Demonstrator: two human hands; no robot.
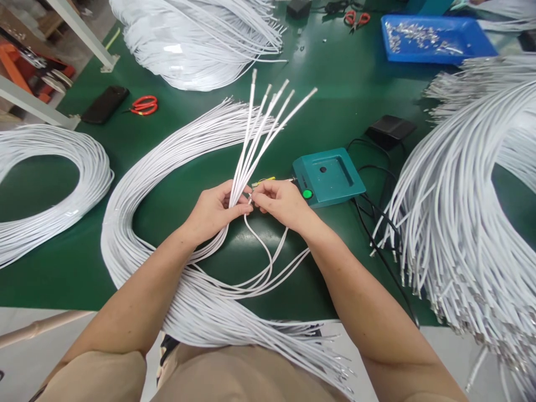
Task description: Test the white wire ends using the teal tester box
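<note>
My left hand (218, 209) is closed around several white wires (255, 142), whose stripped ends fan out up and away from me. Close beside it, my right hand (278, 201) pinches at a wire end with a small metal piece, right against my left fingertips. A single white wire (264, 245) droops from between the hands toward the bundle below. The exact piece between my right fingertips is mostly hidden. Just right of my right hand sits a teal device (329, 176) with a green button (307, 194) and a thin probe pointing at my fingers.
White wire bundles (138, 190) curve around on the green table, with a coil (84, 201) at left and more (469, 201) at right. Red-handled scissors (144, 105), a black phone (104, 104), a black box (390, 131) and a blue tray (439, 54) of metal terminals lie farther back.
</note>
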